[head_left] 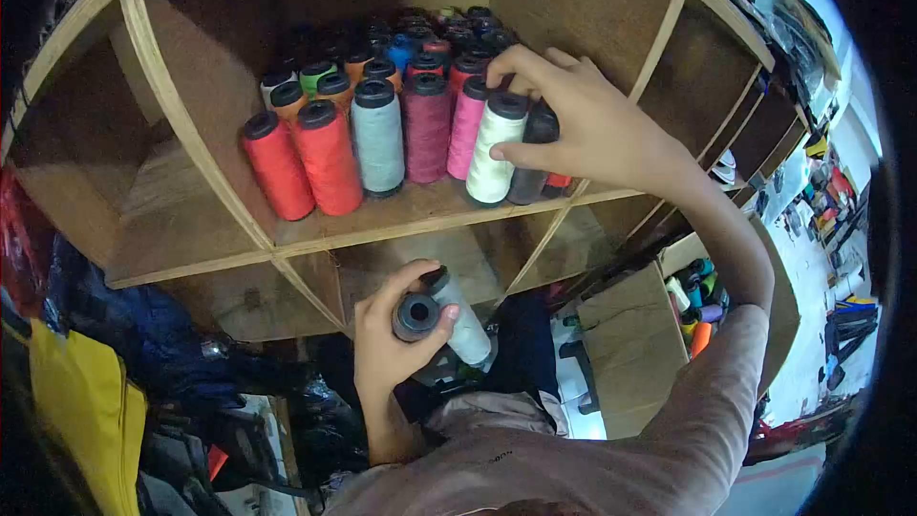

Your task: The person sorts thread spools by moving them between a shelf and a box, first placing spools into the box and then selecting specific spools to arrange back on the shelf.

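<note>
My left hand (390, 339) is closed around two thread spools below the shelf. One is a pale grey-blue thread spool (468, 334), tilted; the other, a dark thread spool (416, 318), has its end facing up at me. My right hand (583, 124) reaches into the shelf compartment. Its thumb presses the front of a white thread spool (497, 155) and the index finger curls over the top behind it. Just right of the white one, partly covered by this hand, is a black thread spool (535, 158). A pink thread spool (468, 132) stands at its left.
The wooden shelf (411, 234) has several compartments. Red spools (328, 161), a light grey spool (379, 143) and a maroon spool (427, 134) line the front edge, with many more behind. A cardboard box (630, 344) with coloured spools is lower right. Yellow material (81, 401) hangs lower left.
</note>
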The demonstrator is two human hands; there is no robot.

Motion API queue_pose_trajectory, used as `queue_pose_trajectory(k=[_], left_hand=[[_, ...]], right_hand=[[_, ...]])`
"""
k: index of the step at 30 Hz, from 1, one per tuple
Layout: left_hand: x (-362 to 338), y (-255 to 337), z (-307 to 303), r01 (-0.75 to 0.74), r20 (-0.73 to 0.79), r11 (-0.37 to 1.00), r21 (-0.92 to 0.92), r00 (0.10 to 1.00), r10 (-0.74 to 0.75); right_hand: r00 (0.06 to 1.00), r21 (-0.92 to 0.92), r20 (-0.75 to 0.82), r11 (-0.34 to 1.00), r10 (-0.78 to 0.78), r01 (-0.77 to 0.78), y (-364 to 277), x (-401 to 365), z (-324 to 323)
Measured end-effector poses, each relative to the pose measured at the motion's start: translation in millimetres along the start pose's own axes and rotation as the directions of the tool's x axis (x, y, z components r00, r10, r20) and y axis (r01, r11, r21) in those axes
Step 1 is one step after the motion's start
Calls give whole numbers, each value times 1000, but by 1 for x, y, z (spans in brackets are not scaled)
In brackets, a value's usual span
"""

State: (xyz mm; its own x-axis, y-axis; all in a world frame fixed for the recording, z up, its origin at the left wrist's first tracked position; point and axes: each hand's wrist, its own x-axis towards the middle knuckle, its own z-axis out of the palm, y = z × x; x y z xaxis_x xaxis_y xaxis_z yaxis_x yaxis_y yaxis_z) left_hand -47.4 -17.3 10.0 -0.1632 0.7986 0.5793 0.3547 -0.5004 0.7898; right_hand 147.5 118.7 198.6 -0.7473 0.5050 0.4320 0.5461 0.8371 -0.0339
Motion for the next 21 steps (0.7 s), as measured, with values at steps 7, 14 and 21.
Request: queue_pose_trajectory(k=[7,14,21], left_hand=[[0,1,0,48,24,999,-16,999,-48],[-2,2,1,8,11,1000,-7,1000,-8],[-4,10,0,62,45,998,28,997,-64]], right_hand=[[996,-112,86,994,1,8,-2,-1,1],[997,-111,24,990,-80,82,0,-4,5],[995,-164,9,981,-99,100,-1,-7,6]])
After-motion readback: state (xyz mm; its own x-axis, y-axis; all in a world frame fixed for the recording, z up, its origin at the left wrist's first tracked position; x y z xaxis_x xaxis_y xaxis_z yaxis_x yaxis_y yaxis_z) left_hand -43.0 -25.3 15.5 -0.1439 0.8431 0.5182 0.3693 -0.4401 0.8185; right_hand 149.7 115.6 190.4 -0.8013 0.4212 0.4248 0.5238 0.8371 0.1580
